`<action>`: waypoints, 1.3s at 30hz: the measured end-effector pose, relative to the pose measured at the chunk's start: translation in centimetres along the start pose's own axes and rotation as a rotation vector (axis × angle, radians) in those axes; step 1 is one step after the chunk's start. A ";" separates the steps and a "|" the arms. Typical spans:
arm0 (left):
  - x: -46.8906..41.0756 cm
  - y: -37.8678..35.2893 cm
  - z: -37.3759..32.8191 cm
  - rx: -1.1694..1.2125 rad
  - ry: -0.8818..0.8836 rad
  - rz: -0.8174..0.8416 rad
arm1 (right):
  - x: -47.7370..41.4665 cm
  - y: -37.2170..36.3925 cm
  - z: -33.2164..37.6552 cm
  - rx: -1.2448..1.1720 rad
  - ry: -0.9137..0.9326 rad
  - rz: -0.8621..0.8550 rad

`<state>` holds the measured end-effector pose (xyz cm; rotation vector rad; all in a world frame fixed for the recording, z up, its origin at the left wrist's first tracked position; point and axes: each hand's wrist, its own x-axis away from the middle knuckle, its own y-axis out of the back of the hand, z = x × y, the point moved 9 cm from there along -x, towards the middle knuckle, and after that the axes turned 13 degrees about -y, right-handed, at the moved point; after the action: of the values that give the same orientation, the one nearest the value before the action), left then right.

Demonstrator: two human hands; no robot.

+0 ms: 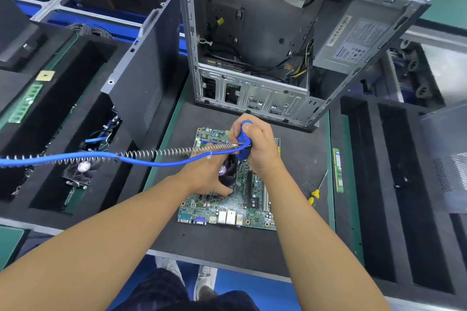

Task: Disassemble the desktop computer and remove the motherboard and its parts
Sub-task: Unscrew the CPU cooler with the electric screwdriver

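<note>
The motherboard [227, 207] lies flat on the tabletop [303, 164], just in front of the open computer case [265, 33]. The left hand [204, 177] holds the black fan [228, 171] on it steady, and the right hand [257, 149] grips the blue screwdriver [243, 139] above, likely to undo a fan screw.

Motherboard [222, 207]: green, one blue port [200, 220]. Fan [231, 173]: black, purple round sticker. Power screwdriver [243, 139]: blue handle. Hose [151, 163]: blue, wrapped in silver coil. Computer case [255, 93]: grey metal, pattern of small holes on top panel. RAM stick [338, 170]: green. Hand screwdriver [314, 196]: yellow-black handle. Mat [298, 166]: dark grey. Floor [267, 288]: blue.
</note>
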<state>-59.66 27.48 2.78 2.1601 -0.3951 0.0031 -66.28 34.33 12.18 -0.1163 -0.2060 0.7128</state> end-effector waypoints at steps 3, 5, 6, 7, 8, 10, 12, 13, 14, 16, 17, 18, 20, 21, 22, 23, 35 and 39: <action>0.0 0.1 0.0 -0.009 0.006 0.007 | 0.4 -0.1 0.2 -0.001 0.015 0.007; 0.1 0.0 -0.2 -0.037 0.014 0.025 | 0.8 -0.4 0.3 -0.003 0.034 0.010; 0.2 -0.1 -0.2 -0.039 0.019 0.042 | 1.1 -0.5 0.3 -0.006 0.039 0.011; 0.2 -0.2 -0.2 -0.049 0.019 0.052 | 1.4 -0.6 0.3 -0.008 0.039 0.014; 0.2 0.0 -0.5 -0.072 0.006 0.050 | 1.7 -0.6 0.2 -0.007 0.039 0.016; 0.3 0.5 -1.0 -0.157 -0.034 0.041 | 2.3 -0.6 0.1 -0.022 0.044 0.012; 0.2 0.5 -1.3 -0.231 -0.063 0.071 | 2.8 -0.4 0.2 -0.073 0.054 0.003; 0.2 0.4 -1.3 -0.235 -0.068 0.088 | 2.9 -0.2 0.2 -0.096 0.055 -0.004; 0.3 0.4 -1.3 -0.230 -0.075 0.093 | 3.0 -0.2 0.3 -0.107 0.054 -0.011; 0.3 0.6 -1.5 -0.233 -0.098 0.085 | 3.1 -0.2 0.3 -0.101 0.055 -0.017; 0.3 0.6 -1.6 -0.240 -0.110 0.074 | 3.2 -0.3 0.2 -0.099 0.058 -0.015; 0.3 0.7 -1.7 -0.248 -0.117 0.059 | 3.3 -0.4 0.0 -0.104 0.058 -0.013; 0.4 0.9 -1.7 -0.247 -0.117 0.019 | 3.3 -0.4 -0.7 -0.125 0.046 -0.019; 0.5 1.0 -1.7 -0.232 -0.115 0.005 | 3.4 -0.3 -1.1 -0.130 0.036 -0.029; 0.5 1.0 -1.7 -0.216 -0.112 -0.006 | 3.4 -0.2 -1.5 -0.132 0.026 -0.041; 0.5 1.0 -1.7 -0.204 -0.106 -0.012 | 3.4 0.0 -1.8 -0.137 0.019 -0.052; 0.1 0.9 -1.2 -0.232 -0.050 -0.008 | 4.0 0.3 -2.3 -0.094 0.044 -0.111; 0.3 0.4 -1.0 -0.158 -0.062 0.015 | 4.2 1.1 -2.2 -0.090 0.060 -0.205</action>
<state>-59.41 27.94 3.74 2.0051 -0.4324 -0.0842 -63.33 37.84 10.47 -0.1993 -0.1900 0.4955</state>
